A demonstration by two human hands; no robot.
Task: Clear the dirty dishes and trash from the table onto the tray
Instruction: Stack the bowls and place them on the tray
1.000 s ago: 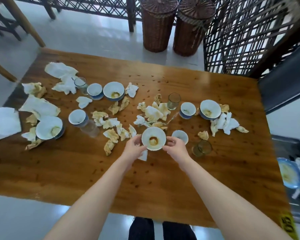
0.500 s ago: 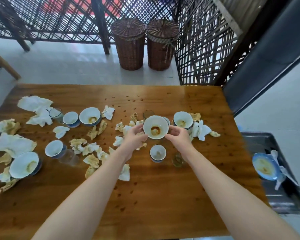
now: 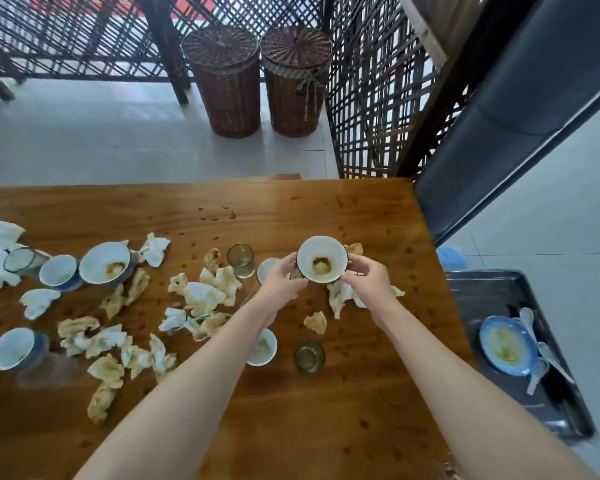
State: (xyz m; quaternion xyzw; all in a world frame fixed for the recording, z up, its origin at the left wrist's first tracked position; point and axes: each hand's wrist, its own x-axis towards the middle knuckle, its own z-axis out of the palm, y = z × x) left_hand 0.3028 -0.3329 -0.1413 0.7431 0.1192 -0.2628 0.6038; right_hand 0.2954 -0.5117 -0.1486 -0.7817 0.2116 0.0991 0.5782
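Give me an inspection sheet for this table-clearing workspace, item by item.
Surface: wooden table, spotted with dark drips.
Job's things: stained white bowl held over the table; dark tray to the right, carrying a blue bowl and white spoons; other bowls, cups and glasses on the table.
Clutter: crumpled soiled napkins scattered across the table.
Grips: left hand and right hand each grip the stained white bowl's rim.
Cables: nothing seen.
Surroundings: two lidded wicker baskets, dark lattice screen, pale tiled floor.
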